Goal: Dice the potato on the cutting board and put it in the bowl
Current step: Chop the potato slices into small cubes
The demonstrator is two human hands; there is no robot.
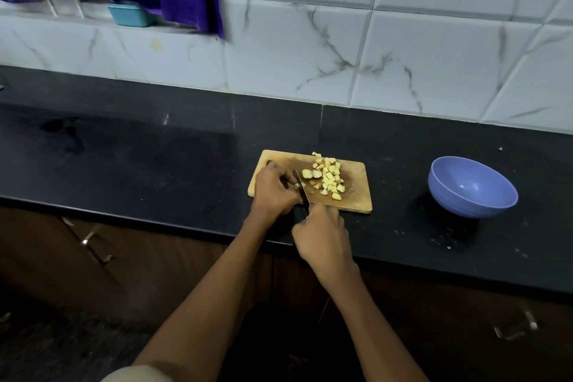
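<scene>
Now your left hand (pixel 273 187) presses curled fingers down on a small potato piece (pixel 297 185) at the near-left part of the wooden cutting board (pixel 356 198), while your right hand (pixel 322 236), closed around the handle, holds the knife (pixel 302 186) with its blade just right of those fingers. Beyond the blade lie two skin-on potato chunks (pixel 311 174) and a heap of potato dice (pixel 331 178). Well right of your right hand, the blue bowl (pixel 473 187) stands on the black table (pixel 155 158).

Black countertop (pixel 155 158), wooden cutting board (pixel 356 195), blue bowl (pixel 471 192)
</scene>
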